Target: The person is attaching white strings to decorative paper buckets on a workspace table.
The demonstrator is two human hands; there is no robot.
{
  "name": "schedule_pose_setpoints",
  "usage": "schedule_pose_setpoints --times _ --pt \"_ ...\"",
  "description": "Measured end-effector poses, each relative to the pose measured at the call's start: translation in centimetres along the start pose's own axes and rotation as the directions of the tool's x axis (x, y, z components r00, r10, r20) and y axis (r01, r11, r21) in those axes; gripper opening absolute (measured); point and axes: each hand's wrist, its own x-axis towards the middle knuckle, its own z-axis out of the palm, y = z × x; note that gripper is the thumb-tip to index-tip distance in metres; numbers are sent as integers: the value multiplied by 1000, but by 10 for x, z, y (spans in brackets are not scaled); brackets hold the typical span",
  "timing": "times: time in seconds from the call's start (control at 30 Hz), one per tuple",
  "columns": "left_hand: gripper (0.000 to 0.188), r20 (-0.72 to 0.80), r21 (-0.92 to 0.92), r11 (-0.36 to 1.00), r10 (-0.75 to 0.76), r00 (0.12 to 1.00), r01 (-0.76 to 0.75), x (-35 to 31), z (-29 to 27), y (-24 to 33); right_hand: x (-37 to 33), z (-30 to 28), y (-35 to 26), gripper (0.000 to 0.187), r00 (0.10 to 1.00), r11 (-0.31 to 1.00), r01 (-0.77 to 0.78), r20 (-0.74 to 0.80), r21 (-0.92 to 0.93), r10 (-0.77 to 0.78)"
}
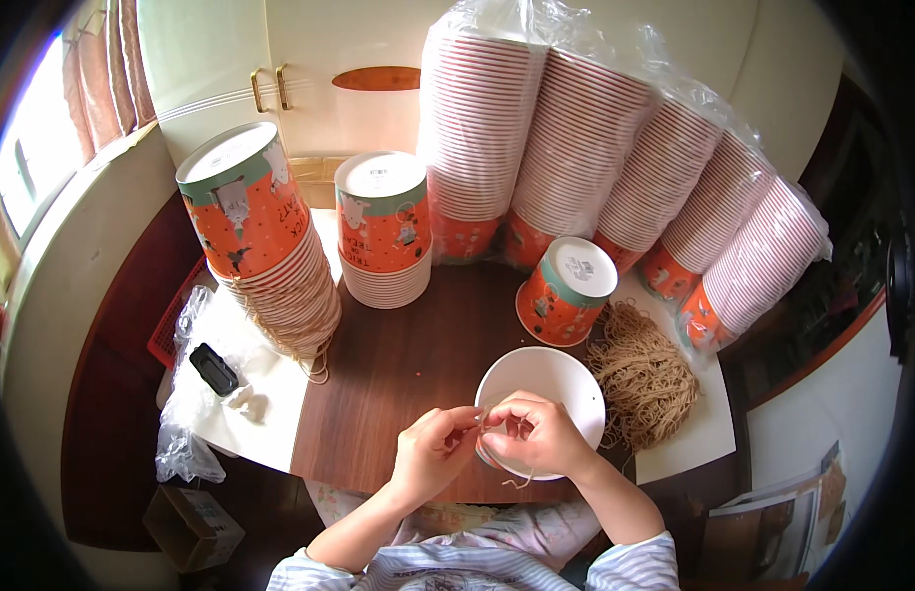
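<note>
A white paper bucket [574,389] lies in front of me, its open mouth toward me. At its near rim my left hand [435,448] and my right hand [541,433] meet, fingertips pinched together. Between them is a thin tan paper cord, and a loose cord end [519,482] hangs below my right hand. Exactly how the cord runs between the fingers is too small to make out. Right of the bucket lies a tangled heap of tan cords [646,384]. Just behind stands an upside-down orange and green bucket [566,295].
Tall plastic-wrapped bucket stacks [580,148] line the back right. At the left stand a corded bucket stack [250,227] and a shorter stack [383,227]. A black tray [214,369] and clear plastic [186,448] lie at the left edge; a cardboard box [193,527] sits below.
</note>
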Motion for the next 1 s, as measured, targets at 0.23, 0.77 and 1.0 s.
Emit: schedule_pose_setpoints --times 0.23,0.77,1.0 --pt "18 17 -66 997 -44 999 45 0 -7 5 2 0 -1 9 998 994 59 -21 -91 -61" --pt "31 220 -447 883 -45 975 141 6 -15 -13 1 2 -9 16 908 844 378 -27 -380 -419" --pt "29 267 -545 814 -56 962 199 11 -17 -9 0 1 -8 15 916 863 355 -48 -360 -397"
